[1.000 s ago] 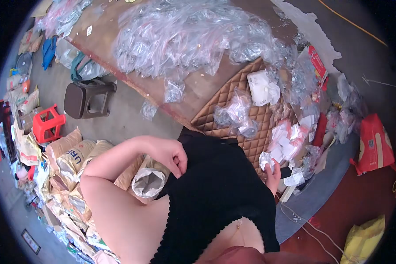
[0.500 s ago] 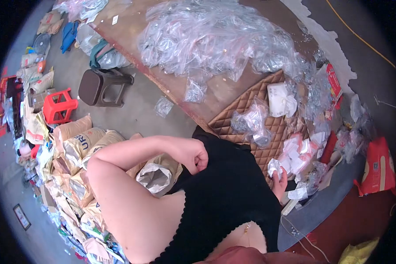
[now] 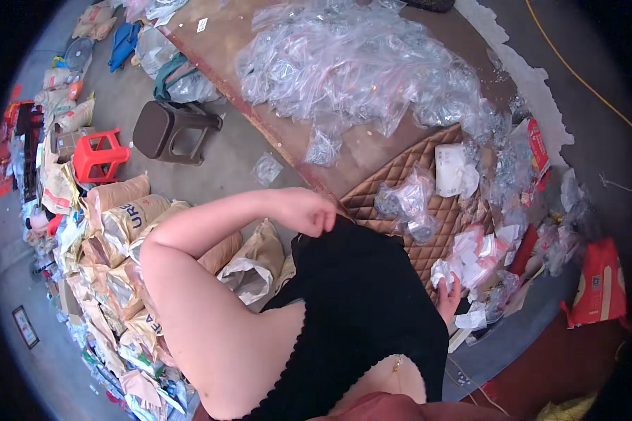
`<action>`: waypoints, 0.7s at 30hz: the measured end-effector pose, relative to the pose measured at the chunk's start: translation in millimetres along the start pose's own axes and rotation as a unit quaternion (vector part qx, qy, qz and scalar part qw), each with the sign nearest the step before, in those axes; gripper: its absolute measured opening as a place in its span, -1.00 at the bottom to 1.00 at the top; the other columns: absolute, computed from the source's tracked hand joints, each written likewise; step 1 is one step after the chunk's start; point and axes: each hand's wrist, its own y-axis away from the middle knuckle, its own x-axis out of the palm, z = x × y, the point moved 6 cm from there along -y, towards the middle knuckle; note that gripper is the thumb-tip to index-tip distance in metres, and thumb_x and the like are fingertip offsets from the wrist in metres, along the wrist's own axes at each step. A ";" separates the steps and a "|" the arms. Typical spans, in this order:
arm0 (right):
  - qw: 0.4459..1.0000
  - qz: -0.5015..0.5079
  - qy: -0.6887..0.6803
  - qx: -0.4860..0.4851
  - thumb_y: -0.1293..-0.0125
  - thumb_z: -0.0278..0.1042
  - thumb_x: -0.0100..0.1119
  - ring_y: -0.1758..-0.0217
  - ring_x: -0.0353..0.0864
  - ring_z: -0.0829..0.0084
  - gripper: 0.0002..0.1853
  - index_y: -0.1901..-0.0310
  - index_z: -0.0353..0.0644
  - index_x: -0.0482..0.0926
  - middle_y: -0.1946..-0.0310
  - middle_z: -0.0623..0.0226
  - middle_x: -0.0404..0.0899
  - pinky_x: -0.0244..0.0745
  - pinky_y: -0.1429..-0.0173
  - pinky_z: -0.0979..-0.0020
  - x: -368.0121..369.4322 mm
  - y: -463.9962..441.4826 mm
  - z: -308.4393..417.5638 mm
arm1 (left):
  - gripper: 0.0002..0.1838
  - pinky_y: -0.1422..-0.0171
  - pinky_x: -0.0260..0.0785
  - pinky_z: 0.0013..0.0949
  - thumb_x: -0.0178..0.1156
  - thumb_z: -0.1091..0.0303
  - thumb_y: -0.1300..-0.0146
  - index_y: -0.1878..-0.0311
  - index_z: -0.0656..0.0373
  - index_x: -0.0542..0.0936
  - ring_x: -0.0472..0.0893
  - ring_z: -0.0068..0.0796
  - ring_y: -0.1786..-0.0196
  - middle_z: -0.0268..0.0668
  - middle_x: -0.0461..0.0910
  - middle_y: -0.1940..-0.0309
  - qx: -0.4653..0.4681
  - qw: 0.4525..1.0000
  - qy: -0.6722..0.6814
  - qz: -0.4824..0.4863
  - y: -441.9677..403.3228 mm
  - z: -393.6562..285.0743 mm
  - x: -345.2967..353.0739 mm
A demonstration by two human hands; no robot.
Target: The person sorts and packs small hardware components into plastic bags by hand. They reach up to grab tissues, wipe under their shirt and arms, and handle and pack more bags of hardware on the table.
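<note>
My left hand point(image 3: 313, 212) is closed, its fingers pinching the lower edge of the black top point(image 3: 358, 288) at the front of my body. On the other side, my right hand point(image 3: 448, 300) holds a crumpled white tissue point(image 3: 442, 273) between thumb and fingers; part of this hand is hidden behind the top. Beside it lies a heap of white and pink paper slips point(image 3: 476, 256). Beyond the top, a brown quilted pad point(image 3: 372, 196) carries a clear plastic bag of parts point(image 3: 414, 207) and a white tissue pack point(image 3: 456, 170).
A large pile of clear plastic bags point(image 3: 358, 67) covers the board ahead. To the left stand a brown stool point(image 3: 163, 130) and a red stool point(image 3: 98, 158), with stacked paper sacks point(image 3: 130, 217) nearer me. A red bag point(image 3: 598, 284) is at the right.
My left hand has moved up and forward, drawing the top's edge with it. My right hand keeps hold of the tissue in nearly the same place. The camera view has shifted slightly.
</note>
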 end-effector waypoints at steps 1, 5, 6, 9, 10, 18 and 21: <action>1.000 0.011 0.010 -0.007 -0.37 -0.36 0.20 -0.01 0.50 0.44 -0.60 -0.19 -0.29 0.44 -0.01 0.24 0.52 0.43 -0.10 0.44 -2.5 -2.2 -5.2 | -0.78 0.22 0.48 -0.37 0.31 0.39 -0.03 0.20 0.15 0.67 0.66 -0.50 0.32 -0.34 0.71 0.39 -0.044 0.995 -0.080 0.028 2.0 5.9 0.7; 1.000 0.013 0.010 -0.006 -0.35 -0.39 0.21 -0.03 0.48 0.45 -0.63 -0.14 -0.31 0.47 0.00 0.25 0.53 0.40 -0.15 0.44 -3.1 -4.9 -16.3 | -0.73 0.16 0.50 -0.42 0.34 0.44 -0.07 0.12 0.22 0.65 0.67 -0.54 0.25 -0.29 0.71 0.33 -0.039 0.974 0.100 0.201 7.5 6.0 47.7; 1.000 0.011 0.008 -0.010 -0.35 -0.39 0.21 -0.03 0.48 0.45 -0.63 -0.14 -0.31 0.47 0.00 0.25 0.53 0.40 -0.15 0.44 -2.1 -4.9 -15.6 | -0.73 0.14 0.51 -0.42 0.36 0.41 -0.09 0.11 0.24 0.64 0.67 -0.55 0.25 -0.29 0.71 0.32 -0.031 0.982 0.043 0.182 6.9 -1.1 48.8; 0.999 -0.006 0.042 -0.016 -0.34 -0.42 0.21 -0.04 0.48 0.44 -0.65 -0.13 -0.30 0.48 0.00 0.25 0.53 0.41 -0.15 0.43 2.1 -3.1 -11.8 | -0.75 0.12 0.51 -0.43 0.35 0.43 -0.14 0.10 0.28 0.64 0.66 -0.58 0.26 -0.32 0.72 0.33 0.010 0.986 -0.030 0.162 8.8 -10.3 50.6; 0.999 -0.003 0.040 -0.016 -0.34 -0.44 0.21 -0.04 0.48 0.44 -0.66 -0.12 -0.29 0.48 0.00 0.25 0.53 0.41 -0.14 0.43 5.1 -1.7 -8.3 | -0.77 0.12 0.50 -0.44 0.34 0.44 -0.17 0.11 0.28 0.65 0.65 -0.59 0.26 -0.34 0.71 0.33 0.009 0.986 0.008 0.168 10.1 -7.3 52.4; 0.999 0.003 0.030 -0.038 -0.34 -0.46 0.18 -0.03 0.47 0.46 -0.64 -0.15 -0.27 0.47 0.01 0.25 0.52 0.41 -0.10 0.46 2.2 1.5 -20.6 | -0.71 0.38 0.40 -0.52 0.32 0.48 -0.11 0.07 0.21 0.58 0.61 -0.68 0.28 -0.39 0.68 0.29 -0.071 0.961 0.123 0.236 15.7 -1.1 61.9; 0.996 0.012 0.050 -0.068 -0.36 -0.44 0.18 0.00 0.46 0.48 -0.61 -0.19 -0.29 0.43 0.03 0.25 0.52 0.40 -0.08 0.48 -6.3 -4.9 -37.4 | -0.80 0.41 0.42 -0.46 0.33 0.43 -0.09 0.21 0.22 0.58 0.61 -0.66 0.34 -0.38 0.66 0.37 -0.080 0.976 0.038 0.201 13.4 -21.8 61.2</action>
